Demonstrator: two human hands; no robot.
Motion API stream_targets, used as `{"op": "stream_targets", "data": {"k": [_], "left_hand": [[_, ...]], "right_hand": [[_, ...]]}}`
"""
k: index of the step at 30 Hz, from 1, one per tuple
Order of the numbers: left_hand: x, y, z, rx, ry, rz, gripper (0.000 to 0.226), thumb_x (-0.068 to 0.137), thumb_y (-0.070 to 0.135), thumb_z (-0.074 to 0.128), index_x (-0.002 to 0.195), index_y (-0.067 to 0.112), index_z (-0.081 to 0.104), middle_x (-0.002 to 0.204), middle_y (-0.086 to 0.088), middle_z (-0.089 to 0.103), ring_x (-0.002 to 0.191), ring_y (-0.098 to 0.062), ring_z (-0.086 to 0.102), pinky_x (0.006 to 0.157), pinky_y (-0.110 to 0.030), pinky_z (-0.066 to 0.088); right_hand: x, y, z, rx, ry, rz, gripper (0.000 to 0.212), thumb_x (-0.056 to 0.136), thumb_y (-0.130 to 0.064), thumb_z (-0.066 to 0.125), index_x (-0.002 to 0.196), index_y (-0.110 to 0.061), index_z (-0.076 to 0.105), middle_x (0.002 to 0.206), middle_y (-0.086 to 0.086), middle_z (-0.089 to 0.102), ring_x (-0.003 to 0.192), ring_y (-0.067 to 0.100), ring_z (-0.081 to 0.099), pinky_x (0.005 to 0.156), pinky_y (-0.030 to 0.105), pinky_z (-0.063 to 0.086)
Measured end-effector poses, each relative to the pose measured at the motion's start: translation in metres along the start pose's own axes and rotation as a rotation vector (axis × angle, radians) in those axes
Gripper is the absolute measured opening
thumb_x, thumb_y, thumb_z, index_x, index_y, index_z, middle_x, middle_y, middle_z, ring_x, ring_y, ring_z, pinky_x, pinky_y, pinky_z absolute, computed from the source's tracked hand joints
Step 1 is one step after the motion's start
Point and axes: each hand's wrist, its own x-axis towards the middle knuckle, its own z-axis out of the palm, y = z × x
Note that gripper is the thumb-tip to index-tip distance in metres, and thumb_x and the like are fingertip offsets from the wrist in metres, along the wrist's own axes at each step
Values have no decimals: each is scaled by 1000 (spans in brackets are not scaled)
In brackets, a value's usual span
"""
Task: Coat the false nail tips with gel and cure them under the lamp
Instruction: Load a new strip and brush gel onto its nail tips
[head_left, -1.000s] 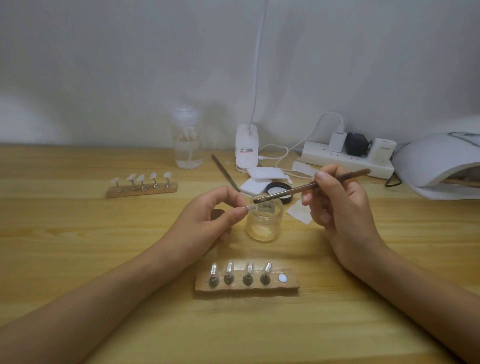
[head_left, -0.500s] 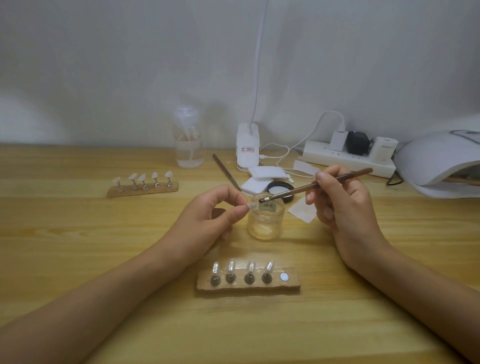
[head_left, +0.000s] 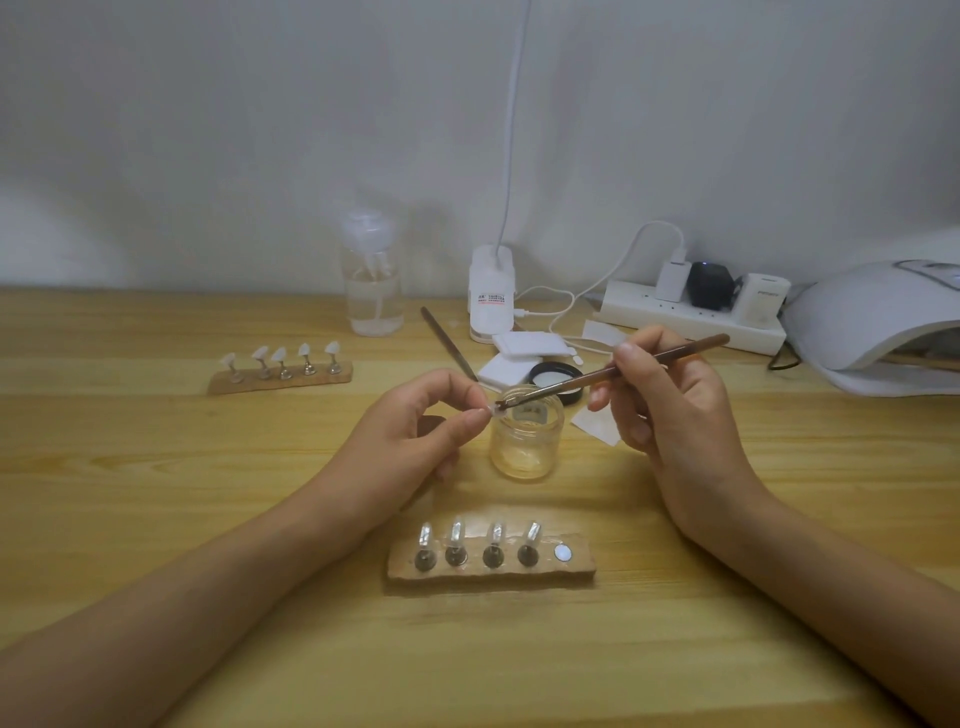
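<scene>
My left hand (head_left: 410, 441) pinches a small clear nail tip (head_left: 494, 411) between thumb and forefinger, just left of the open glass gel jar (head_left: 525, 441). My right hand (head_left: 670, 415) grips a brown brush (head_left: 613, 371) whose bristle end touches the nail tip over the jar's rim. In front of the jar lies a wooden holder (head_left: 491, 558) with several nail tips on stands and one bare magnet spot at its right end. A second wooden holder (head_left: 280, 370) with several white tips sits at the back left. The white curing lamp (head_left: 878, 322) stands at the far right.
A clear pump bottle (head_left: 373, 283), a white clip lamp base (head_left: 491, 293), a power strip (head_left: 696, 312) with plugs and cables line the back wall. White pads (head_left: 524, 345), the black jar lid (head_left: 558, 375), a spare metal tool (head_left: 447, 340) and paper wipes (head_left: 597, 423) lie behind the jar.
The brush tip has slid left from over the jar onto the nail tip held by my left hand. Both hands otherwise stay in place.
</scene>
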Motion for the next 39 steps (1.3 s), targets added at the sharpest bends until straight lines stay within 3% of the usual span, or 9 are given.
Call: {"op": "stream_targets", "data": {"k": [3, 8, 12, 17, 21, 26, 31, 35, 39], "left_hand": [[1, -1, 0, -2, 5, 9, 4, 94, 17, 60, 91, 14, 61, 60, 25, 59, 45, 2, 46, 44, -8, 34], [1, -3, -1, 6, 8, 4, 5, 94, 19, 60, 90, 19, 61, 59, 25, 59, 45, 2, 46, 41, -12, 34], [1, -4, -1, -1, 12, 1, 6, 94, 21, 61, 89, 22, 61, 60, 26, 58, 47, 2, 46, 42, -13, 33], [1, -4, -1, 2, 16, 1, 5, 95, 19, 60, 90, 19, 60, 59, 26, 58, 46, 2, 46, 42, -14, 34], [1, -3, 0, -13, 15, 10, 4, 95, 17, 60, 91, 16, 60, 58, 25, 58, 45, 2, 46, 44, -10, 35], [2, -4, 0, -21, 12, 10, 5, 95, 17, 60, 91, 15, 60, 60, 26, 58, 46, 1, 46, 45, -8, 35], [2, -4, 0, -20, 13, 10, 5, 95, 18, 60, 90, 16, 60, 59, 25, 58, 45, 2, 46, 45, -8, 35], [2, -4, -1, -18, 16, -1, 5, 94, 18, 61, 90, 17, 60, 62, 25, 58, 46, 1, 46, 45, -10, 36], [2, -3, -1, -19, 14, -7, 6, 96, 18, 60, 90, 16, 60, 58, 24, 57, 43, 1, 45, 42, -11, 34]], "right_hand": [[2, 1, -4, -16, 80, 25, 18, 100, -17, 51, 82, -17, 53, 61, 2, 63, 44, 7, 36, 42, 17, 26], [-1, 1, 1, 17, -30, -20, 15, 91, -30, 57, 81, -18, 54, 65, 4, 65, 44, 8, 35, 43, 20, 27], [3, 3, -4, 0, 74, 26, 20, 100, -17, 50, 81, -19, 53, 61, 1, 63, 43, 6, 33, 42, 18, 24], [0, 2, 0, 32, -34, -15, 15, 90, -31, 57, 80, -20, 54, 65, 4, 65, 44, 8, 35, 43, 20, 25], [3, 3, -4, 0, 60, 37, 20, 100, -18, 51, 80, -19, 54, 62, 1, 64, 43, 7, 34, 41, 17, 26], [0, 1, 1, 25, -53, -23, 15, 90, -32, 57, 81, -20, 55, 65, 3, 65, 43, 6, 37, 42, 17, 30], [2, 2, -5, 5, 68, 24, 22, 101, -17, 50, 80, -20, 54, 62, 2, 63, 43, 6, 35, 41, 16, 27], [1, 1, 1, 41, -22, -14, 15, 91, -30, 57, 80, -20, 53, 63, 3, 64, 45, 9, 36, 42, 19, 26], [4, 3, -3, -7, 65, 39, 21, 100, -18, 51, 79, -19, 54, 61, 2, 63, 43, 7, 35, 41, 17, 26]]}}
